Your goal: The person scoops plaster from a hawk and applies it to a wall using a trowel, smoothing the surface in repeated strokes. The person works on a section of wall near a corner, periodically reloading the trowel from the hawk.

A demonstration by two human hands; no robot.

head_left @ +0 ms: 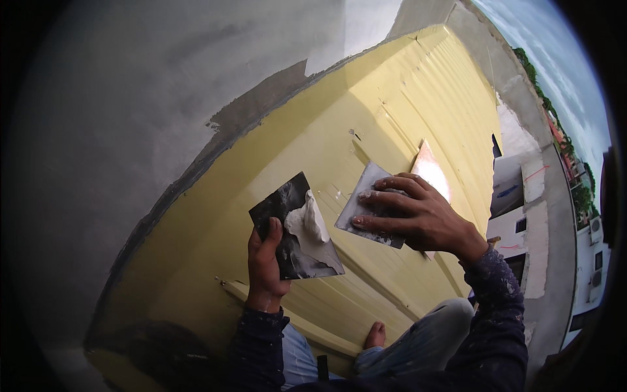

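My left hand (pixel 264 261) grips a dark, flat, rectangular plastering plate (pixel 282 204) by its near left edge, the thumb lying on its face. A lump of white putty (pixel 310 225) sits on that plate, spread toward its right corner. Just to the right, my right hand (pixel 431 219) is closed on a flat grey scraper plate (pixel 364 193) smeared with white, its fingers laid across the upper face. The two plates are close together but apart, both held above the yellow metal roof sheet (pixel 307 163).
A grey plastered wall (pixel 130 117) rises along the left, meeting the ribbed roof in a rough dark seam (pixel 196 171). Beyond my right hand lies a bright, pointed flat piece (pixel 428 171). My bare foot (pixel 375 334) rests on the roof. A concrete parapet (pixel 554 215) borders the right.
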